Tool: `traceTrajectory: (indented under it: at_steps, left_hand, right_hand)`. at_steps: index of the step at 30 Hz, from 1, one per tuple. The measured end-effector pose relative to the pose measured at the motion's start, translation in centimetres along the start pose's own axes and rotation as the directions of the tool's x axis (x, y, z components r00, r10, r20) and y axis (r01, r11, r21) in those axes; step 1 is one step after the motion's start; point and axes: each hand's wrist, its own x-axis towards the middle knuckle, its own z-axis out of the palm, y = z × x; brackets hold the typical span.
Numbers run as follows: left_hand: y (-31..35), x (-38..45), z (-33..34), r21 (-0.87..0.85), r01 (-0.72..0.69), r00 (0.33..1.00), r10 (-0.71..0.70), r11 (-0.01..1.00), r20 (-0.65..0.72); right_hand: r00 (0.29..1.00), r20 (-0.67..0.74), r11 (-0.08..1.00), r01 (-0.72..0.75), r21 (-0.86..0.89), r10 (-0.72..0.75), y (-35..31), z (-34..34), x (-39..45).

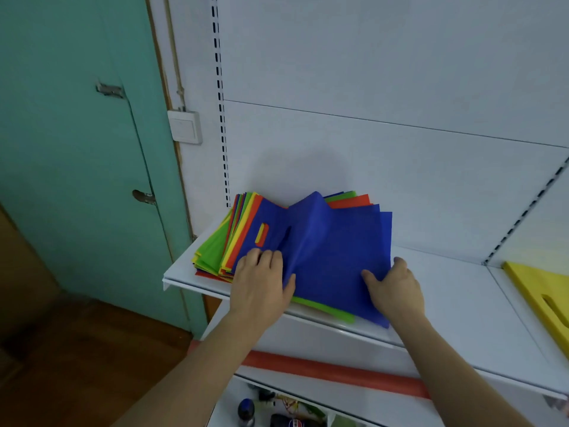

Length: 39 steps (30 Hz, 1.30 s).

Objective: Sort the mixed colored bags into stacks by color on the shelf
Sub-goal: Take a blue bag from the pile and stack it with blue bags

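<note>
blue bag [335, 257] atop mixed pile [228, 241] on shelf [462, 303] | left hand [261, 278] pinches its buckled near-left edge; right hand [394, 288] grips its right edge | looks light, limp, slippery: lift by both edges

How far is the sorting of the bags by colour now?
Early stage. Done: a yellow bag lies apart at the right. In hand: both hands, left hand and right hand, hold blue bags. Left: the mixed pile on the shelf.
</note>
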Motion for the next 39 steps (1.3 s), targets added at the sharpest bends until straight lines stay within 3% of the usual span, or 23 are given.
traceTrajectory:
  at_steps: [4,10,15,19,24,29,33,37,39]
  left_hand:
    - [-0.5,0.4,-0.1,0.114,0.148,0.985,-0.156,0.982,0.069]
    - [1.4,0.1,1.0,0.095,0.038,0.991,-0.050,0.995,0.127]
    - [2.0,0.5,0.9,-0.002,0.015,0.991,-0.014,1.000,0.136]
    - [2.6,0.6,0.6,-0.169,-0.038,0.998,0.047,0.985,0.050]
    - [2.2,0.5,0.4,-0.391,-0.027,0.999,0.016,0.920,-0.031]
    - [1.1,1.5,0.9,-0.144,0.082,0.996,-0.085,0.986,-0.011]
    - [1.2,1.5,1.4,-0.115,0.090,0.993,-0.099,0.989,-0.071]
    - [1.3,3.5,1.1,-0.215,0.163,0.985,-0.171,0.963,-0.021]
    - [1.4,5.6,1.0,-0.410,0.240,0.971,-0.228,0.880,0.077]
  right_hand:
    - [0.999,-0.037,0.995,0.026,0.095,-0.022,0.5,-0.7,1.3]
    - [0.994,-0.092,0.993,0.070,0.091,-0.062,0.8,-0.5,1.7]
    - [0.986,-0.152,0.986,0.095,0.137,-0.074,0.8,-1.1,2.1]
    - [0.982,-0.175,0.972,0.105,0.212,-0.068,0.5,-1.1,2.2]
    - [0.982,-0.151,0.980,0.139,0.145,-0.117,0.4,-1.3,3.0]
    - [0.963,-0.261,0.979,0.111,0.169,-0.064,2.1,-1.8,3.2]
    - [0.946,-0.321,0.946,0.138,0.293,-0.038,3.5,-3.0,3.7]
    - [0.927,-0.369,0.872,0.232,0.432,-0.064,4.3,-4.5,3.5]
    - [0.913,-0.400,0.830,0.279,0.483,-0.075,4.5,-5.1,3.0]
